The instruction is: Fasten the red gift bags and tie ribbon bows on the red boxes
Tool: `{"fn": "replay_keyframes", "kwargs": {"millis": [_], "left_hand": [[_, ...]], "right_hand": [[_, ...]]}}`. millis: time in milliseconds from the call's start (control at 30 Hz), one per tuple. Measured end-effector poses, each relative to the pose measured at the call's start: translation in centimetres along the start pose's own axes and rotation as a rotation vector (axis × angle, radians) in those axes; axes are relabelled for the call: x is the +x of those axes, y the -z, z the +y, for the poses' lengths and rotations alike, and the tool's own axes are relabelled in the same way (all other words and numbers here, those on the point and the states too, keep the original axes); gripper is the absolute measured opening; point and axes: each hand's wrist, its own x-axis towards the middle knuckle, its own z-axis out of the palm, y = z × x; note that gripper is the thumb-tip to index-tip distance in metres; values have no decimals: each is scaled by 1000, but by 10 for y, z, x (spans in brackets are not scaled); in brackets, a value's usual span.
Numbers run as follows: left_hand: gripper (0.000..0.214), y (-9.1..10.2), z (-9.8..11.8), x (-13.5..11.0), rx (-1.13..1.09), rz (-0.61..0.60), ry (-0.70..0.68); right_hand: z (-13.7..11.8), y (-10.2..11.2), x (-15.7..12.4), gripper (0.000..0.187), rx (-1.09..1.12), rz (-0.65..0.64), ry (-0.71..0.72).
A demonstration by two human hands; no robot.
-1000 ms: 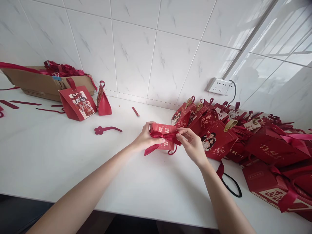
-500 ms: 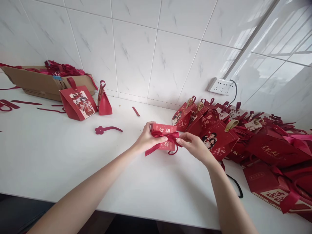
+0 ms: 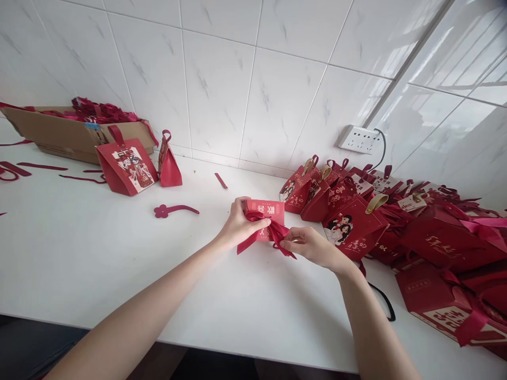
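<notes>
A small red gift box [image 3: 276, 207] with pale printed characters sits on the white table in front of me. A dark red satin ribbon [image 3: 247, 243] crosses its top in a bow. My left hand [image 3: 234, 224] grips the box's left side, its thumb pressing the middle of the bow. On the other side, my right hand [image 3: 307, 244] pinches the ribbon's right part between thumb and fingers, near the box's lower right corner. A bit of the red cord handle shows beside those fingers.
Many finished red gift boxes [image 3: 354, 224] crowd the right side. At the left stand a cardboard box [image 3: 59, 138] of ribbons and two red boxes [image 3: 130, 169]. A flower-ended strap [image 3: 174, 210] lies nearby. A power strip [image 3: 361, 139] hangs on the tiled wall.
My right hand has moved slightly down and drawn the ribbon's right part downward, so its tail now hangs past the box's edge. My left hand stays on the bow.
</notes>
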Motion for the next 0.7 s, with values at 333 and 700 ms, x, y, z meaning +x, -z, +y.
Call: {"fn": "replay_keyframes", "kwargs": {"millis": [333, 700], "left_hand": [[57, -1, -6, 2, 51, 55, -6], [56, 1, 0, 1, 56, 57, 6]], "right_hand": [[-5, 0, -6, 13, 34, -58, 113], [-1, -1, 4, 46, 58, 255, 84]]}}
